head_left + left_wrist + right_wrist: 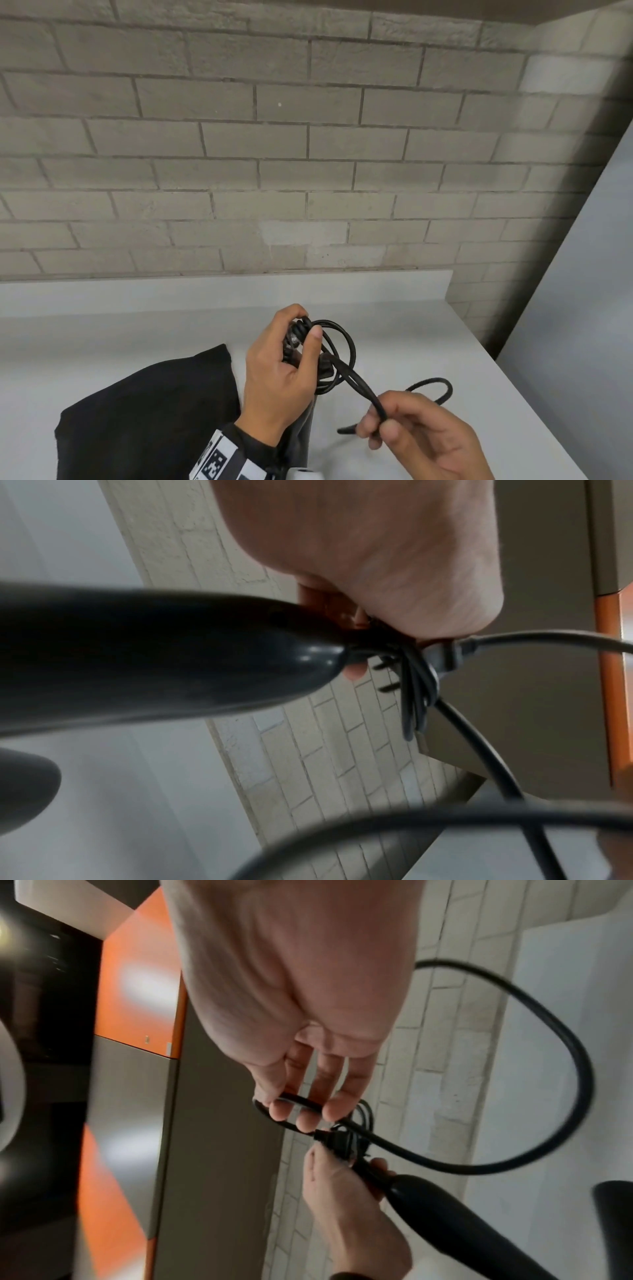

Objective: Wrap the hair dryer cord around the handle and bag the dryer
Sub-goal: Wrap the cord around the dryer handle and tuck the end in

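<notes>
My left hand (305,330) grips the end of the black hair dryer handle (303,435), with several turns of the black cord (344,353) bunched under its fingers and thumb. In the left wrist view the handle (154,653) runs left from that hand (377,610), and the plug (441,653) sits against the coils. My right hand (381,426) pinches a free stretch of cord to the right; a loose loop trails behind it. The right wrist view shows those fingers (301,1112) on the cord (565,1056), near the plug (339,1139). The black cloth bag (147,411) lies flat at the left.
The white table (428,342) ends in an edge at the right, close to my right hand. A grey brick wall (274,171) rises behind the table. An orange and grey cabinet (137,988) shows in the right wrist view.
</notes>
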Demonstrator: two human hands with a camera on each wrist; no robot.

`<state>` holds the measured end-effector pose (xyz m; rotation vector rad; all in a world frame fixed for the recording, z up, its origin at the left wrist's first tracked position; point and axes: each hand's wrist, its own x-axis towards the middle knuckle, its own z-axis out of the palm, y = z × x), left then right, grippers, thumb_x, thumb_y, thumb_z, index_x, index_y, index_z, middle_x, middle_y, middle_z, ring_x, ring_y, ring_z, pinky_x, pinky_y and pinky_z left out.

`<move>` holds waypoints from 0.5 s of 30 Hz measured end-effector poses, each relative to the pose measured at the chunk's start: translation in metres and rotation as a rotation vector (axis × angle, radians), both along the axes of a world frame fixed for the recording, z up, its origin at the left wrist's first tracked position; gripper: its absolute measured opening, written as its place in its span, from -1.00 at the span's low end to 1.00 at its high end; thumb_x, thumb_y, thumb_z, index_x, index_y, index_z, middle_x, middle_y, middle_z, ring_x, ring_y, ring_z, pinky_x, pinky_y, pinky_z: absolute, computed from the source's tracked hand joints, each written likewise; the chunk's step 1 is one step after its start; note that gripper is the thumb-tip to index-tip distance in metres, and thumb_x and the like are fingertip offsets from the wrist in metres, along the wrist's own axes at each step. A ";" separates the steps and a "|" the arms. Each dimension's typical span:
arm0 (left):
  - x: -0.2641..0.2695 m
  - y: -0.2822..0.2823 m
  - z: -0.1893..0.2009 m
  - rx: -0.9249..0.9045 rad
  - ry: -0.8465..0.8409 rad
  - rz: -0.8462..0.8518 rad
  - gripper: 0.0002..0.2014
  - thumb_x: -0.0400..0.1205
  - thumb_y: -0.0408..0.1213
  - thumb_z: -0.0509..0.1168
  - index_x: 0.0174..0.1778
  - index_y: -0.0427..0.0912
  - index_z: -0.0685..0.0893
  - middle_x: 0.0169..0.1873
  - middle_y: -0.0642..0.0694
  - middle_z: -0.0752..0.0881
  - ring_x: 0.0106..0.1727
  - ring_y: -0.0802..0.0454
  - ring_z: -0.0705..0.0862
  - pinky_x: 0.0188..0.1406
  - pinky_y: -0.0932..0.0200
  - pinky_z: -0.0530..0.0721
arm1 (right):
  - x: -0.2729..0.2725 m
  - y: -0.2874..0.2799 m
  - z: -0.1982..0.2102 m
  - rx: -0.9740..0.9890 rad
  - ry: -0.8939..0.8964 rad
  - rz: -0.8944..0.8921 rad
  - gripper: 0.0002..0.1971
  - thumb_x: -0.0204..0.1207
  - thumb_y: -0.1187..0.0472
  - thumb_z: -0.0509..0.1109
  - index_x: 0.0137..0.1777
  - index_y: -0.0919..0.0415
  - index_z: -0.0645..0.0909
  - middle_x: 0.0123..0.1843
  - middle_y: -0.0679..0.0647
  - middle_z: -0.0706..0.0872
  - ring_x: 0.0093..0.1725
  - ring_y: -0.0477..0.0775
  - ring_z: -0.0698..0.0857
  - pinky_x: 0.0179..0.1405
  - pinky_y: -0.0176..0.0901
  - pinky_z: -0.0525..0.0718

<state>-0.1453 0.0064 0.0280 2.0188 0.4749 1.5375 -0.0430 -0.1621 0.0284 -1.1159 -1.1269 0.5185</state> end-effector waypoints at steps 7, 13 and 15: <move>-0.011 0.012 -0.003 -0.090 -0.034 0.033 -0.89 0.62 0.04 0.26 0.04 0.24 0.55 -0.33 0.06 0.64 -0.50 0.08 0.65 -0.43 0.07 0.65 | 0.016 -0.005 -0.002 0.120 -0.037 -0.056 -0.92 0.45 0.20 0.49 -0.08 0.09 0.77 -0.36 0.12 0.74 -0.40 0.09 0.68 -0.30 -0.21 0.67; -0.024 0.024 -0.004 -0.183 -0.098 0.085 -0.89 0.64 -0.03 0.31 0.04 0.16 0.55 -0.41 0.03 0.66 -0.57 0.00 0.72 -0.48 -0.04 0.69 | 0.065 -0.029 -0.037 0.045 -0.381 -0.228 -0.67 0.40 0.48 0.34 -0.09 0.02 0.75 -0.35 -0.04 0.71 -0.39 0.03 0.69 -0.28 -0.33 0.63; -0.025 0.027 -0.004 -0.196 -0.101 0.082 -0.86 0.63 0.01 0.30 0.04 0.12 0.55 -0.42 0.06 0.67 -0.54 0.01 0.74 -0.42 -0.04 0.70 | 0.077 -0.033 -0.045 -0.058 -0.599 -0.302 -0.73 0.42 0.34 0.44 -0.10 -0.10 0.74 -0.28 -0.14 0.74 -0.30 -0.10 0.74 -0.15 -0.43 0.62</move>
